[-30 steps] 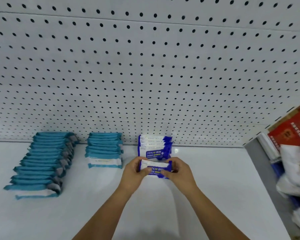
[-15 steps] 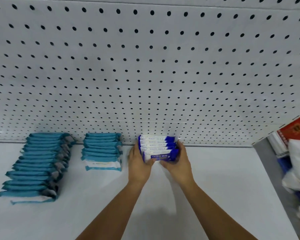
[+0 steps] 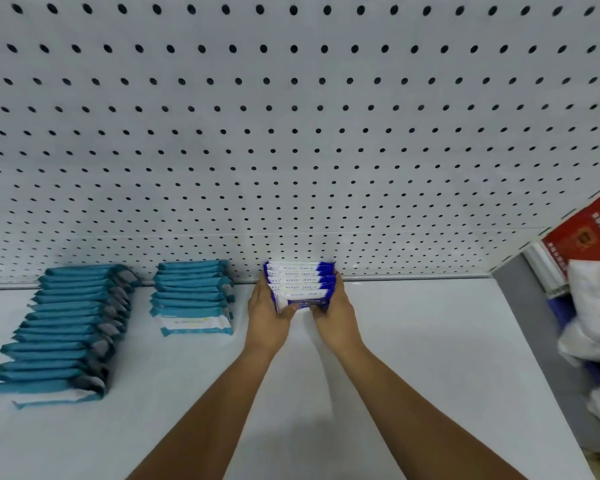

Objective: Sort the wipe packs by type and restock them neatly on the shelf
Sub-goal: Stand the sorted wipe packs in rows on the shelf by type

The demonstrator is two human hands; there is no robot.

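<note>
A short row of blue-and-white wipe packs [image 3: 300,284] stands on edge against the pegboard at the back of the white shelf [image 3: 413,341]. My left hand [image 3: 269,317] cups the row's left side and my right hand [image 3: 336,315] cups its right side, thumbs curled over the front pack. A long row of teal packs [image 3: 66,327] lies at the far left. A shorter teal row [image 3: 193,296] sits between it and my hands.
A white pegboard wall [image 3: 291,133] backs the shelf. Off the shelf's right end are a red carton [image 3: 589,233] and blurred white and blue packages [image 3: 593,323]. Bare shelf surface lies right of my hands and in front.
Both hands carried a blue-and-white pack back to the row by the pegboard and now hold the row from both sides. The camera has moved closer.
</note>
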